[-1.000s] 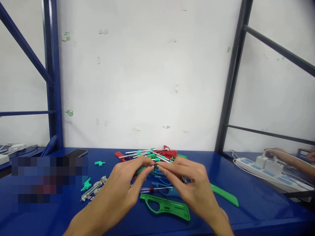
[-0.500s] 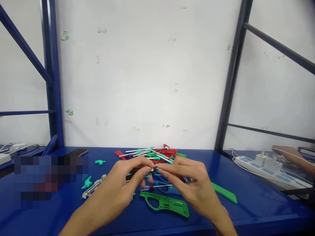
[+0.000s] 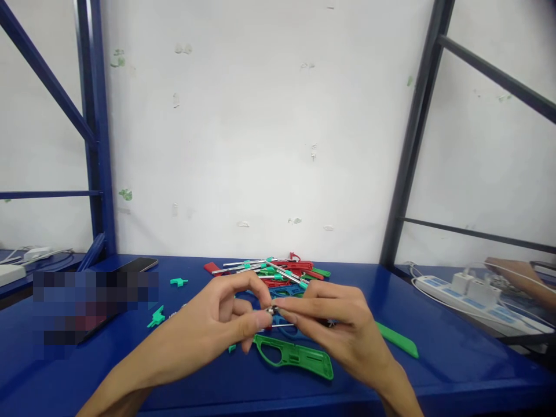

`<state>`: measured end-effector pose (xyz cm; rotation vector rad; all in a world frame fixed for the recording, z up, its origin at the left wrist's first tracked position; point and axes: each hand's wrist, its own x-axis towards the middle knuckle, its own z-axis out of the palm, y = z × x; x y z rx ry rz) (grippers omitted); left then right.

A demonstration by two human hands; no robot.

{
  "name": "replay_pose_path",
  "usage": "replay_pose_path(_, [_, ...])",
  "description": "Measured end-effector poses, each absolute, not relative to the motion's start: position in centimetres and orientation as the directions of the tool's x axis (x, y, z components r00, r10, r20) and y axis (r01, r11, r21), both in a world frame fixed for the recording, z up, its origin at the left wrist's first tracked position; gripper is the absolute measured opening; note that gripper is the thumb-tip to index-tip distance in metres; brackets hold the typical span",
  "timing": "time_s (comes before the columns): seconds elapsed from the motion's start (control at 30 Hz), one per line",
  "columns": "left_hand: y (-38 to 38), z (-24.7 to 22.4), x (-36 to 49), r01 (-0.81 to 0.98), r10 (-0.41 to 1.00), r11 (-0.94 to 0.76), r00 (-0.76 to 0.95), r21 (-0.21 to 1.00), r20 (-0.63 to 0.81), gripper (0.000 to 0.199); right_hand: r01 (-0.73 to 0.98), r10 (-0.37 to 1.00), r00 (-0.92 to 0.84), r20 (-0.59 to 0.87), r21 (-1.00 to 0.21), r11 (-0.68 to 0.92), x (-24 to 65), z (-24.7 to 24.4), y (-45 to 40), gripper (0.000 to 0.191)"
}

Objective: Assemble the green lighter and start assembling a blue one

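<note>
My left hand point(image 3: 226, 318) and my right hand point(image 3: 341, 321) meet at the fingertips over the table. Both pinch a tiny silver-and-black part point(image 3: 273, 310), mostly covered by the fingers, so its exact kind cannot be made out. Just below lies a green plastic handle shell point(image 3: 299, 357) with a finger loop, its hollow side up. Behind the fingers are blue handle shells point(image 3: 289, 291) and a thin metal shaft point(image 3: 282, 325), both partly hidden. Farther back sits a pile of metal tubes point(image 3: 237, 271) with teal ends, mixed with red handle shells point(image 3: 299, 266).
Teal plastic pieces point(image 3: 157, 316) lie to the left on the blue table point(image 3: 208, 388), near a phone point(image 3: 139, 265). Another green shell point(image 3: 397, 340) lies right of my hand. A white power strip point(image 3: 460, 295) and another person's arm point(image 3: 512, 275) are at far right.
The left hand has turned and shifted slightly left and down, with its thumb now laid along the small part. The right hand keeps nearly the same pinch. The view has shifted a little.
</note>
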<state>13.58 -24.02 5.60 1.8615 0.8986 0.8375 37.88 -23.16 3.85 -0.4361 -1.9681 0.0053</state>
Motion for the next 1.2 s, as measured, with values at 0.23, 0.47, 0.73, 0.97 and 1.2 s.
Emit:
replay_pose_path(0.23, [-24.1,5.9,13.7,0.223,0.864,-0.297,0.477,0.928,0.162,0.024,0.312,0.290,-0.367,0.884,-0.177,0.934,37.8,3.8,-23.2,0.021])
replay_pose_path(0.47, [-23.9,5.9,13.4,0.149,0.839,-0.308,0.509,0.939,0.195,0.019,0.380,0.233,-0.389,0.891,-0.075,0.922,37.4,4.1,-23.5,0.026])
replay_pose_path(0.73, [-23.9,5.9,13.8,0.117,0.830,-0.298,0.523,0.947,0.196,0.020,0.456,0.212,-0.444,0.871,0.016,0.890,37.8,4.0,-23.9,0.028])
replay_pose_path(0.97, [-23.9,6.0,13.9,0.173,0.865,-0.297,0.465,0.939,0.188,0.025,0.532,0.279,-0.505,0.817,0.039,0.846,38.1,3.7,-24.3,0.031])
replay_pose_path(1.2, [-24.3,6.1,14.6,0.140,0.869,-0.361,0.408,0.922,0.279,0.041,0.508,0.413,-0.445,0.795,-0.156,0.847,38.1,3.8,-24.3,0.041])
